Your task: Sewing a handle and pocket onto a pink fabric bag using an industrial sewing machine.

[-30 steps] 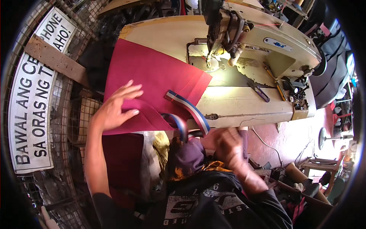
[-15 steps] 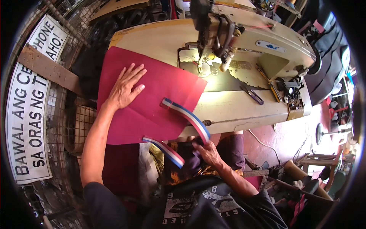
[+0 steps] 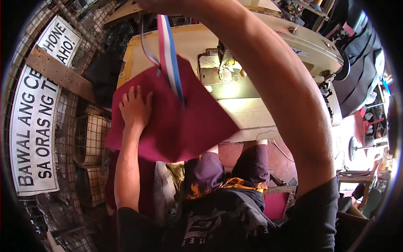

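A maroon fabric piece (image 3: 180, 122) lies over the left part of the sewing machine bed and hangs past its near edge, partly bunched. Flat on its left side rests my left hand (image 3: 136, 109), fingers spread. Red, white and blue striped webbing (image 3: 168, 54) runs up from the fabric, pulled taut. At the top edge my right hand (image 3: 156, 5) is closed on this webbing, its fingers mostly cut off by the picture's rim. My right arm crosses in front of the sewing machine (image 3: 317, 44) and hides much of its head.
The lit needle plate (image 3: 214, 69) is right of the fabric. A wire mesh wall (image 3: 90, 138) with a white sign (image 3: 35, 126) stands at the left. Below the bed are my knees (image 3: 205, 168); a fan (image 3: 353, 147) and a wooden stool (image 3: 357, 174) are at the right.
My right hand has swung from near my lap up to the top edge, drawing the striped webbing upward. The fabric has bunched and shifted; my left hand moved slightly right and nearer.
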Demonstrator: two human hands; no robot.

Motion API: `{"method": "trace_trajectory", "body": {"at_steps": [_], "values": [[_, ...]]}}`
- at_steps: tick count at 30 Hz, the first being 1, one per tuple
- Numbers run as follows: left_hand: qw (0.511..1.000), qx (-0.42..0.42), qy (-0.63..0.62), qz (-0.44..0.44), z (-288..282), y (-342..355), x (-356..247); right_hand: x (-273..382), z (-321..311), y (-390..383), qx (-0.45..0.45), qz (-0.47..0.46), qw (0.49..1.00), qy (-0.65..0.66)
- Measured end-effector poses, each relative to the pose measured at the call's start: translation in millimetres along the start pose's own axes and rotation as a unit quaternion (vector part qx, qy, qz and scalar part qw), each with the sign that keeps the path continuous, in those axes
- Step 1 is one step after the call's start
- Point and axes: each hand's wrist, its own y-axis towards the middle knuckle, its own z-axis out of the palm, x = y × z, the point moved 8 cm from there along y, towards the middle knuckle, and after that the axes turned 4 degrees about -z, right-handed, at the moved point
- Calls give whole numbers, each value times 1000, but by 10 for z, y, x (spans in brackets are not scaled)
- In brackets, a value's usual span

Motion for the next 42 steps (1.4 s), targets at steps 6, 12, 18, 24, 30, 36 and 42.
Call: {"method": "trace_trajectory", "body": {"at_steps": [6, 12, 18, 24, 30, 36, 42], "values": [[989, -69, 127, -14, -95, -217, 365, 1142, -144, -1156, 85, 102, 983, 128], [994, -37, 98, 15, -335, -439, 305, 1446, 423, -2850, 254, 283, 920, 93], [987, 6, -128, 100, -631, -365, -9, 1468, 471, -2973, 269, 253, 925, 93], [890, 92, -281, 347, -593, -253, -608, 1322, 463, -2999, 271, 194, 932, 145], [698, 125, -705, 8, -435, 1084, -76, 1092, 450, -2985, 285, 97, 923, 240], [928, 14, -266, 261, -501, -20, -400, 1015, 239, -3014, 273, 128, 936, 181], [937, 85, -150, 303, -115, -579, -179, 1141, 20, -3212, 291, 246, 921, 79]]}}
